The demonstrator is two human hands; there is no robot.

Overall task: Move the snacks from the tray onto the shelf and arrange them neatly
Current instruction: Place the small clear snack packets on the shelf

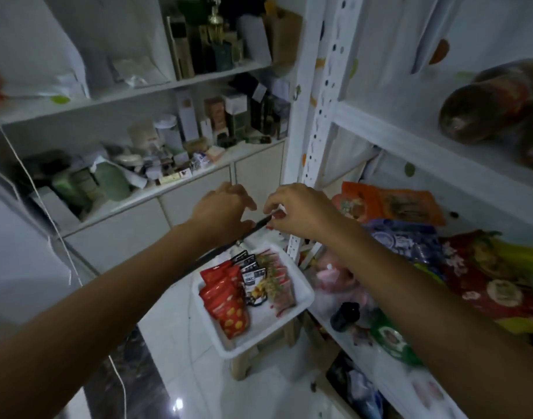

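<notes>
**A:** Snacks [226, 294]?
**B:** Red, black and clear packets, in rows in the white tray [303, 300], at 6 o'clock below both hands.
**A:** Hands?
**B:** Left hand [221, 211]: fingers loosely curled, grip cannot be told. Right hand [301, 213], at its 3 o'clock: thumb and forefinger pinch a small white-and-red piece [279, 210].

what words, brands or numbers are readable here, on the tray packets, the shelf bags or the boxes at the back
No text is legible anywhere; the frame is blurred.
red packets in the tray: print blurred.
black packets: white label, unreadable.
orange bag: print blurred.
back-shelf boxes: too small.
white scrap pinched by the right hand: no readable marks.
</notes>
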